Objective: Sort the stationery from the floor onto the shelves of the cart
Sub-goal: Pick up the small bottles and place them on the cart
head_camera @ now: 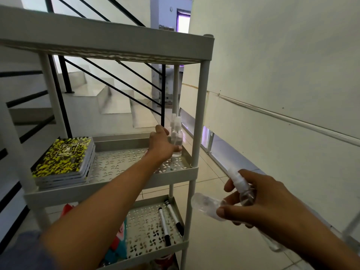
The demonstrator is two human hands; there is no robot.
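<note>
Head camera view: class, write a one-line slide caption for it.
Left hand sets a clear spray bottle on the cart's middle shelf while the right hand holds more bottles.

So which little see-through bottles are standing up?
The spray bottles on the middle shelf, by the left hand, stand upright in the far right corner. The bottles in the right hand are tilted, off the cart.

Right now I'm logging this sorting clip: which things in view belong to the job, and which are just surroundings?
Job: cart; clear spray bottles on the middle shelf; spray bottles in the right hand; notebook stack; two markers; left hand.

Surroundings: staircase railing; wall cable.
</note>
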